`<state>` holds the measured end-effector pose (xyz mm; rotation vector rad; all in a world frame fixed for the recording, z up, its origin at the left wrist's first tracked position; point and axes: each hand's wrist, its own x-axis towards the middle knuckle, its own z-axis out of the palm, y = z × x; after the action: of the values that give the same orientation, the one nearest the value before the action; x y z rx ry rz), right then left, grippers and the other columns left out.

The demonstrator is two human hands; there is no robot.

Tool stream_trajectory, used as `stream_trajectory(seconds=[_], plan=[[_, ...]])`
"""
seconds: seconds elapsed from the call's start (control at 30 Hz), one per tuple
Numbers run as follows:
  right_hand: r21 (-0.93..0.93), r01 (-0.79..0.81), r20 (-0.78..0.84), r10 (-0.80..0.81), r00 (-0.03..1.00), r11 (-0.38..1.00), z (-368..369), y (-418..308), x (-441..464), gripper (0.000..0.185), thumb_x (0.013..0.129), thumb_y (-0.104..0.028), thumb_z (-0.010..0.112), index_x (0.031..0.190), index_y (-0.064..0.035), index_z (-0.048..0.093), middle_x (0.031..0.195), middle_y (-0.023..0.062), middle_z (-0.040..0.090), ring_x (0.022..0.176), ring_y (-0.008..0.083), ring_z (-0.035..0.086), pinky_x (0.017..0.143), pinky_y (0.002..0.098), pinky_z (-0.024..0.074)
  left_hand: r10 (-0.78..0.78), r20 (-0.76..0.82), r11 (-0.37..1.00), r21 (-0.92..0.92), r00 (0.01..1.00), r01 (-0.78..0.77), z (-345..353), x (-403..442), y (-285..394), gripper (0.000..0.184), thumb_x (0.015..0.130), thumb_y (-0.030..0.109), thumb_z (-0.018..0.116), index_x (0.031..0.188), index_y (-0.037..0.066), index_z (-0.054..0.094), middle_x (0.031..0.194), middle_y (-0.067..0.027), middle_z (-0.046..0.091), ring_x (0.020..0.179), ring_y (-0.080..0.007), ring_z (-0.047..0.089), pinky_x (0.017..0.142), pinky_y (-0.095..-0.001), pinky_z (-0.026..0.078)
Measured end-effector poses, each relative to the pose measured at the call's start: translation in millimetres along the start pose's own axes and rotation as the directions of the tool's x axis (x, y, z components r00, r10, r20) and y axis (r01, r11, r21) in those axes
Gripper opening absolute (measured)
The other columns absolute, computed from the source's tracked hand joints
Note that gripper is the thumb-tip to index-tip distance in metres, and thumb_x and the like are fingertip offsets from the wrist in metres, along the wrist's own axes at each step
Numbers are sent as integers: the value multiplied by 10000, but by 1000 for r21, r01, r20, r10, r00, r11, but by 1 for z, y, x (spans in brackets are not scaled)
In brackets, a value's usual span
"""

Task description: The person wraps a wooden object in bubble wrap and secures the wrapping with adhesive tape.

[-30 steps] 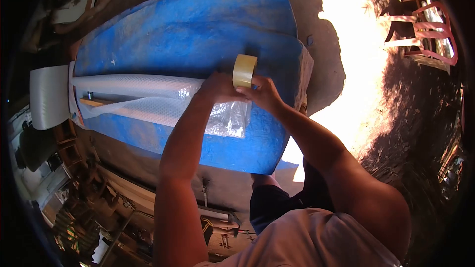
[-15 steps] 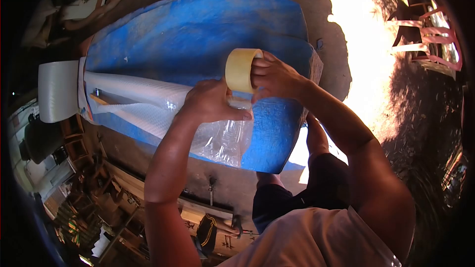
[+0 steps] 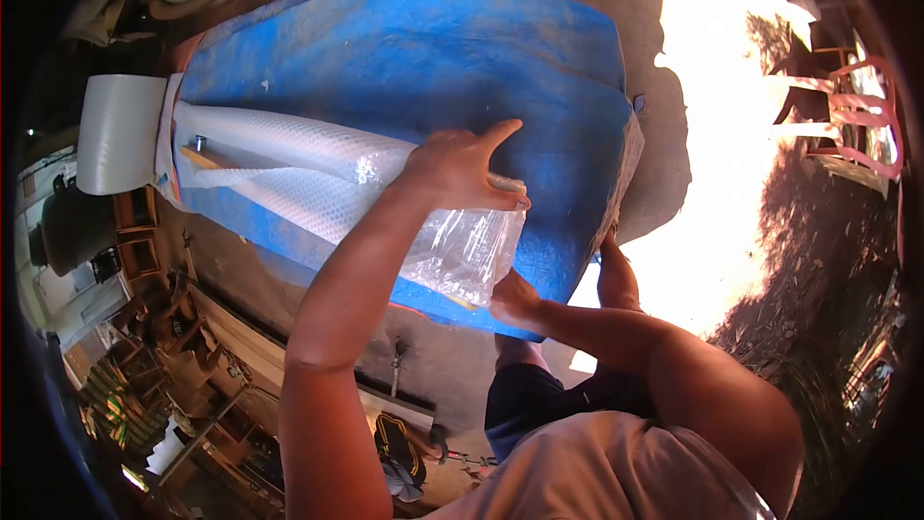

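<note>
My left hand point(image 3: 457, 169) rests on the end of the bubble-wrapped bundle point(image 3: 318, 149), thumb and forefinger spread wide. Clear shiny plastic point(image 3: 467, 250) covers that end and hangs toward me. At its lower corner is my right hand point(image 3: 517, 303), low by the near edge of the blue surface point(image 3: 433, 48); its fingers are mostly hidden by the plastic. A thin yellowish sliver point(image 3: 464, 303) shows under the plastic beside it. The tape roll cannot be made out. Through the open left part of the wrap, a wooden piece point(image 3: 204, 160) and a small dark metallic part point(image 3: 199, 143) are visible.
A big roll of white wrap point(image 3: 120, 135) stands off the left end of the blue surface. Wooden frames and clutter point(image 3: 183, 356) lie at lower left, with a black cap point(image 3: 399, 448) nearer me. A pink chair point(image 3: 861, 111) is at far right, beyond sunlit ground.
My right hand has gone down toward me from above the wrap, and the tape roll is out of sight. My left hand has opened its forefinger outward on the wrap. The view has shifted slightly.
</note>
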<state>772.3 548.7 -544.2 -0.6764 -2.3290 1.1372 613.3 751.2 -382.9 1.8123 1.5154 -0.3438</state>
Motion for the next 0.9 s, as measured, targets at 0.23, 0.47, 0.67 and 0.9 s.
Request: stream_trajectory(seconds=[0.23,0.47,0.67,0.9], plan=[[-10,63,416,-53,908,998,0,10,-28,225,725,-172,699,935,-108,649,998,35,614,1042,262,547,988,456,369,55,46,998,-4,997,-55,30,14,-13,661,670,678,674,953,84,733,917,-153,701,962,-307,660,904,-409,483],[335,6,167,-65,984,942,-2,-82,-8,459,722,-269,807,1091,-89,599,1169,165,554,1126,389,490,937,488,387,-52,134,998,-16,990,54,49,31,-17,589,701,669,650,852,108,749,884,-116,711,906,-289,674,860,-393,511],[428,-152,272,34,962,891,-30,-64,15,429,784,-283,756,1137,-96,600,1195,168,546,1134,410,471,967,478,408,-25,97,998,59,995,20,91,35,-25,704,709,721,601,850,46,745,849,-158,702,880,-319,682,831,-422,526],[545,-204,474,-98,875,813,-73,-6,52,678,801,-289,747,1394,-139,455,1458,106,416,1252,329,479,1049,404,392,64,-257,984,-146,964,-104,171,38,-89,342,867,404,593,917,87,709,919,-115,673,936,-307,635,877,-418,484]])
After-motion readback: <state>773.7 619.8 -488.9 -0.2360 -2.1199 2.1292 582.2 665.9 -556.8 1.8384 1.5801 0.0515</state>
